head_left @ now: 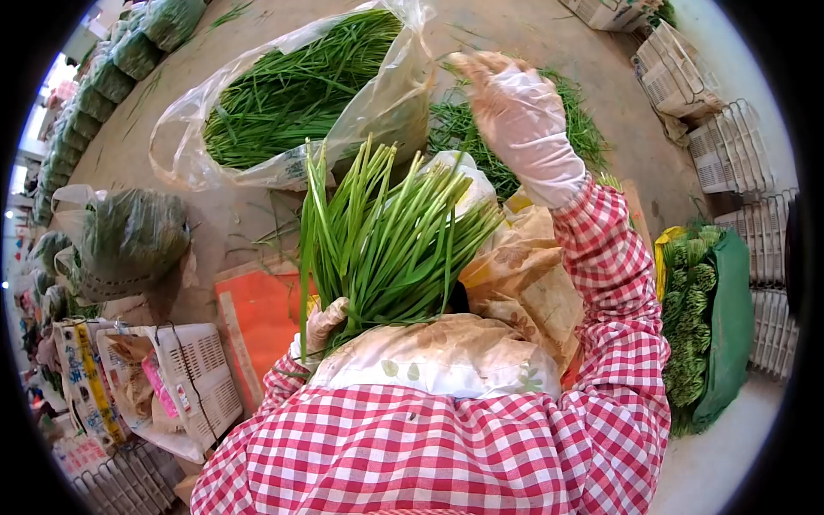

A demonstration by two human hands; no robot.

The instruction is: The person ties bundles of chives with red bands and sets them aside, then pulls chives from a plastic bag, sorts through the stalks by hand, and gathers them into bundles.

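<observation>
A loose bunch of garlic chives (390,245) rests across my lap, its pale stalk ends fanning upward and away from me. My left hand (324,324), in a stained glove, is wrapped around the bunch's lower left side. Out in front at the upper right, my right hand (496,90) is raised over a heap of loose green leaves (571,112) on the floor. Motion smears its fingers, so whether they hold anything is unclear. To the left of that hand, a clear plastic bag (399,103) lies open, full of more garlic chives (300,94).
On the right, tied bundles of greens (687,318) stand beside a green cover (728,326). White plastic crates (730,154) line the right wall. To the left are a filled bag (133,240), a crate (202,378) and an orange mat (257,318). Packed bags (112,77) form a row farther back.
</observation>
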